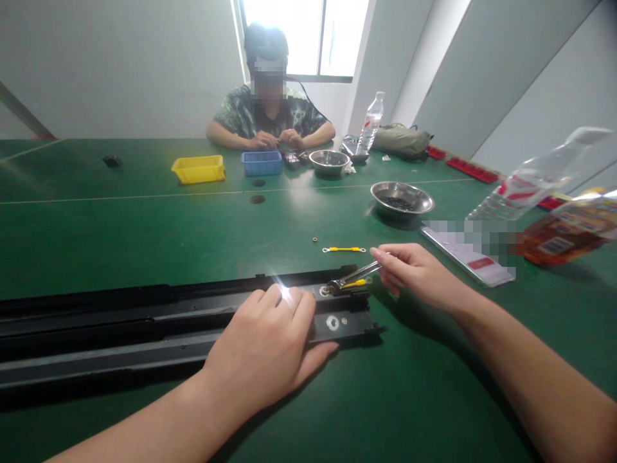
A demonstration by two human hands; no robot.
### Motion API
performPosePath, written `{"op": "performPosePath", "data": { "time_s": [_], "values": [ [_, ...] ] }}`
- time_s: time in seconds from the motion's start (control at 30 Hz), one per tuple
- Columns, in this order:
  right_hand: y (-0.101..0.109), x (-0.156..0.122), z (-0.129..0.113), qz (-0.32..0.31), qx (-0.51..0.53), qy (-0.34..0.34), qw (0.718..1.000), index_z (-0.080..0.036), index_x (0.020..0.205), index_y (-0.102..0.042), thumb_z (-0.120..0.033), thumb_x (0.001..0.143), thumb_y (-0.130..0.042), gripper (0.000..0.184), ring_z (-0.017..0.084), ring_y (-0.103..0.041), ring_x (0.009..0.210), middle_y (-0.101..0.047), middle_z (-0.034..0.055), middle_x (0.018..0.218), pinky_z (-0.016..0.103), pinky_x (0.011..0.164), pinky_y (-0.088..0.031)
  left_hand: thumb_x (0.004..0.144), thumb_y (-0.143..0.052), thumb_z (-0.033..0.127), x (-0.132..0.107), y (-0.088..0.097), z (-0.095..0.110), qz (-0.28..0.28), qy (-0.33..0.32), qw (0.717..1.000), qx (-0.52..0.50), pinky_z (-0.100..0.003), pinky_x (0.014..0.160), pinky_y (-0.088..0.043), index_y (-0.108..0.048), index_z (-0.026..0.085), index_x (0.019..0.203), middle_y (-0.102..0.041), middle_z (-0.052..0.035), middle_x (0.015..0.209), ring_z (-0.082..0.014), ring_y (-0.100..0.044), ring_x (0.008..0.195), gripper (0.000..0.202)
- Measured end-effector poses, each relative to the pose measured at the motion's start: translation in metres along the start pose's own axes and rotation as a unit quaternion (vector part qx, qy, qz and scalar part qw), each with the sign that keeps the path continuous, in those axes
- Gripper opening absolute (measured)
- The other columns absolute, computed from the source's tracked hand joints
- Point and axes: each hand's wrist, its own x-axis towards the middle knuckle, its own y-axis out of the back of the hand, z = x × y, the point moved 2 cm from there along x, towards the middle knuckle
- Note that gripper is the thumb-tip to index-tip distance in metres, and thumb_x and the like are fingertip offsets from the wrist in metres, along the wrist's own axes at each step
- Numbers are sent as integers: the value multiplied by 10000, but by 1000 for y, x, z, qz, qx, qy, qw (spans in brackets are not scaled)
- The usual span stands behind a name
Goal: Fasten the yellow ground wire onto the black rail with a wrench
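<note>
Two long black metal rails (178, 316) lie side by side from the left edge to the middle. My left hand (270, 334) is closed over them near their right end, fingers on the far side and thumb on the near one. My right hand (414, 273) pinches the handle of a metal wrench (359, 274). The wrench's head sits at a fastener on the far rail. A yellow ground wire (357, 283) lies partly behind the wrench at that rail's end. Another yellow wire with ring terminals (344, 249) lies on the table beyond, beside a small nut (315, 239).
A steel bowl of small dark parts (402, 200), a phone (467, 254) and bottles (527, 177) stand to the right. Farther off are a yellow bin (198, 170), a blue bin (261, 164) and another bowl (329, 163). A person (270, 116) sits across the green table (144, 238).
</note>
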Motion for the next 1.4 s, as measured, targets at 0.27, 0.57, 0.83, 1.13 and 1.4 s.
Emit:
{"op": "performPosePath", "data": {
  "time_s": [0.27,0.57,0.83,1.13,1.4],
  "values": [
    [-9,4,7,-9,34,-16,999,-209,666,-501,-595,991,-568,509,117,-471,461,-491,-43,512,284,520,-354,994,-409,617,0,0,0,1,-3,1000,-2,-478,761,-462,-568,207,1064,-608,-90,971,-312,-542,896,446],
    [-4,1,7,-98,16,-68,993,-199,646,-508,-568,951,-630,494,125,-507,465,-483,-43,523,267,487,-363,989,-425,622,0,-1,-1,6,-1,1000,-7,-471,766,-459,-572,205,1085,-615,-92,986,-309,-544,900,453],
    [1,-8,-1,-218,-50,-97,970,-177,635,-551,-544,975,-594,503,120,-501,471,-562,-7,518,256,492,-334,987,-423,626,0,-3,-1,6,1,1000,-11,-473,768,-455,-566,209,1072,-611,-95,982,-311,-538,900,449],
    [7,-9,0,-231,-33,-108,966,-173,654,-569,-566,955,-609,496,130,-516,489,-548,-8,542,261,508,-371,988,-421,627,0,-2,0,9,3,1000,-8,-464,769,-450,-568,209,1061,-609,-98,958,-306,-541,893,450],
    [8,-10,1,-227,-37,-103,968,-175,649,-585,-584,973,-572,522,141,-533,501,-581,11,544,270,509,-353,985,-428,629,-1,-2,-1,10,0,1000,-8,-463,771,-453,-569,209,1066,-613,-95,977,-305,-542,898,450]
  ]
}}
